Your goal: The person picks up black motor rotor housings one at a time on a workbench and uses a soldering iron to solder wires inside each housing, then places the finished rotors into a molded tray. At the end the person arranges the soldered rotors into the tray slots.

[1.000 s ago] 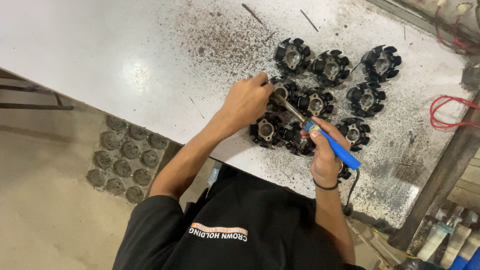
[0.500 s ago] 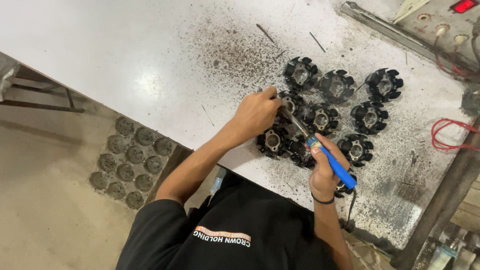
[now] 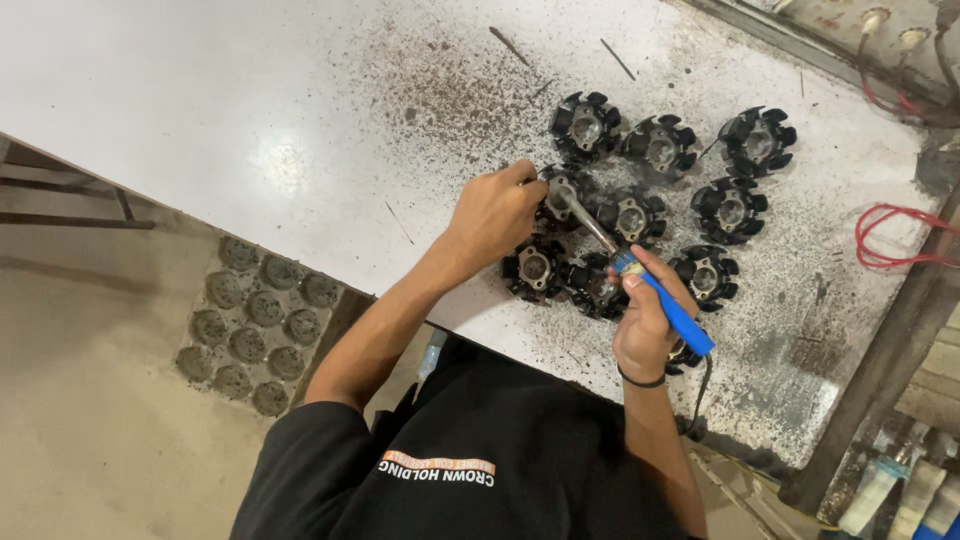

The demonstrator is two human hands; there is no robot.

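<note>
Stator (image 3: 562, 195) under our iron tip, at the near-left of a cluster of about nine on the white table (image 3: 250, 110). Left hand (image 3: 495, 215) pinches its rim, fingers curled shut. Right hand (image 3: 645, 320) wraps tight round the blue iron (image 3: 660, 300). We judge the work mid-batch; which neighbours are finished, we cannot tell. Red wire (image 3: 890, 235) lies well right of the stator.
</note>
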